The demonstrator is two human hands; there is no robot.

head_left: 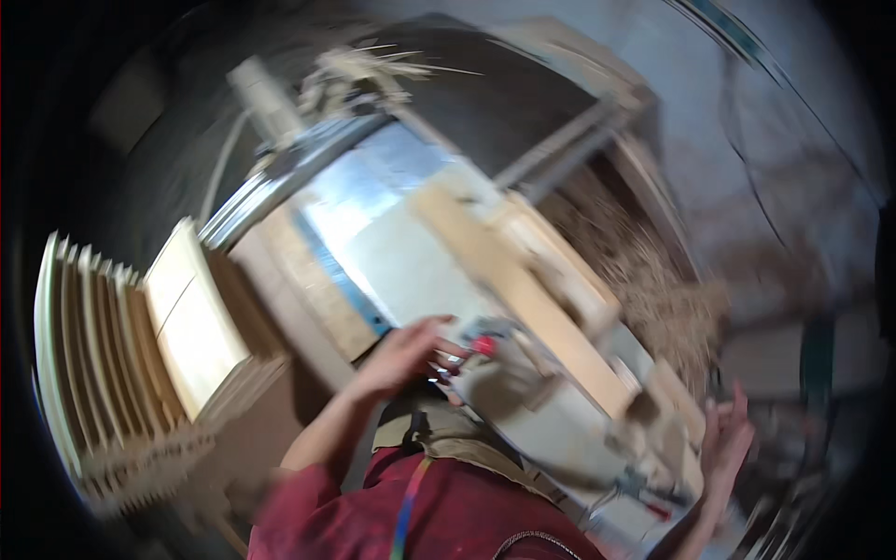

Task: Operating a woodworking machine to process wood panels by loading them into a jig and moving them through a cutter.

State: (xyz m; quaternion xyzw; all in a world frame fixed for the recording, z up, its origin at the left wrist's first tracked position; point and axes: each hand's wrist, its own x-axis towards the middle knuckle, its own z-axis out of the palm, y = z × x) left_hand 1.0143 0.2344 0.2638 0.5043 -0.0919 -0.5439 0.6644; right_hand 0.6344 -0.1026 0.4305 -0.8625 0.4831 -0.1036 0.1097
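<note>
Wooden panels (191, 327) stand in a row left of the table (401, 252). The left hand (411, 357), fingers bent, is beside a red knob (483, 346) toward the near edge; blur hides whether it grips anything. A long board (523, 299) lies toward the far edge. The right hand (726, 434), fingers loosely extended, is by the right end.
</note>
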